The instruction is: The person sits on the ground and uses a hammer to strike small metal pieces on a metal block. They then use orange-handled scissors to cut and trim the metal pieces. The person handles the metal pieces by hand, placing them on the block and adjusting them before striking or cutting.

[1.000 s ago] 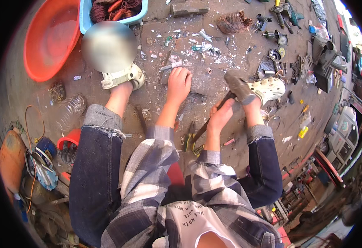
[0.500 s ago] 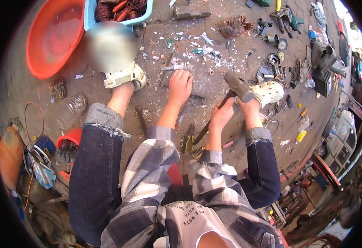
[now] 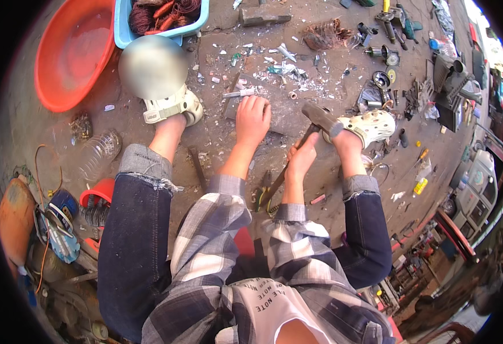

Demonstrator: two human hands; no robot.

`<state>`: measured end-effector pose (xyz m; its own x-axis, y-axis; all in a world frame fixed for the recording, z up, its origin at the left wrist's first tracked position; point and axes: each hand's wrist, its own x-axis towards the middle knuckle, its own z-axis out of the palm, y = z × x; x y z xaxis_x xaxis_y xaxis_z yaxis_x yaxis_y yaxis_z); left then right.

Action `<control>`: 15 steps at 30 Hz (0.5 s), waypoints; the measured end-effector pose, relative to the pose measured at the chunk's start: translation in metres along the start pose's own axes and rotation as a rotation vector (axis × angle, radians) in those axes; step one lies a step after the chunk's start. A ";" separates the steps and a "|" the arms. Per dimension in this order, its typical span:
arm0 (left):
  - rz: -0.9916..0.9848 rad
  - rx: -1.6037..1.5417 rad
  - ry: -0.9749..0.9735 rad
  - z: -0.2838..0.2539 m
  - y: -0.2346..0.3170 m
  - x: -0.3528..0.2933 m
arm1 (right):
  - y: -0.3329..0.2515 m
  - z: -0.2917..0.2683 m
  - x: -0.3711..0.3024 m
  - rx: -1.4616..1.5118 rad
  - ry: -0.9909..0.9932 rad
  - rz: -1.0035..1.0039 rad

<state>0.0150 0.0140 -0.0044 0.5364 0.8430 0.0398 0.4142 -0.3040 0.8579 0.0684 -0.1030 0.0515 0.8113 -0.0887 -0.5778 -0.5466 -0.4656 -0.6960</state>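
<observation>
In my right hand (image 3: pixel 301 159) is a hammer (image 3: pixel 322 119) with a dark handle; the fingers wrap round it and the heavy metal head is raised near my right shoe. My left hand (image 3: pixel 253 120) rests with curled fingers over a flat dark slab (image 3: pixel 283 109) on the ground. A small pale tube-like piece (image 3: pixel 241 93) lies right at its fingertips; what the fingers hold, if anything, is hidden beneath them. White and silvery scraps (image 3: pixel 297 74) are scattered just beyond the slab. Between my forearms lie yellow-handled pliers (image 3: pixel 261 195), partly behind the hammer handle.
An orange basin (image 3: pixel 70 57) and a blue tub (image 3: pixel 162 31) of reddish wire coils stand far left. At the back lies another hammer head (image 3: pixel 265 16), beside a copper wire bundle (image 3: pixel 327 34). Motor parts (image 3: pixel 383 54) and tools litter the right. A plastic bottle (image 3: pixel 100 148) lies left.
The hammer and my right hand have shifted slightly to the left, the head tilting a little. My left hand stays nearly in place over the slab.
</observation>
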 end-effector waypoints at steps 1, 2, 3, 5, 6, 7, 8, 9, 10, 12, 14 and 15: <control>-0.016 0.041 0.020 0.000 0.006 0.001 | -0.011 0.003 -0.016 0.068 0.033 0.043; 0.015 0.030 0.009 0.002 0.016 0.006 | -0.020 0.003 -0.026 0.139 0.079 0.078; 0.047 0.020 -0.002 0.004 0.027 0.014 | -0.020 0.000 -0.028 0.144 0.092 0.107; 0.119 0.001 -0.059 0.021 0.033 0.028 | -0.018 -0.005 -0.027 0.137 0.092 0.085; 0.136 0.009 -0.099 0.029 0.029 0.033 | -0.017 -0.007 -0.027 0.127 0.081 0.077; 0.149 0.028 -0.139 0.030 0.026 0.036 | -0.017 -0.007 -0.028 0.115 0.067 0.077; 0.158 0.033 -0.154 0.028 0.023 0.034 | -0.017 -0.007 -0.028 0.103 0.053 0.077; 0.165 0.039 -0.169 0.024 0.019 0.031 | -0.017 -0.007 -0.028 0.090 0.037 0.077; 0.171 0.046 -0.183 0.020 0.016 0.027 | -0.017 -0.007 -0.028 0.069 0.019 0.049; 0.148 0.069 -0.218 0.016 0.014 0.012 | -0.024 -0.013 -0.034 0.047 0.035 -0.010; 0.132 0.095 -0.207 0.004 0.014 0.002 | -0.032 -0.018 -0.043 0.093 0.010 -0.119; 0.151 0.092 -0.196 -0.003 0.021 0.005 | -0.033 -0.020 -0.045 0.107 0.031 -0.196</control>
<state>0.0240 0.0128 0.0156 0.7254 0.6860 0.0562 0.3792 -0.4665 0.7991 0.0542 -0.1016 0.1091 0.9091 -0.0335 -0.4153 -0.3959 -0.3804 -0.8358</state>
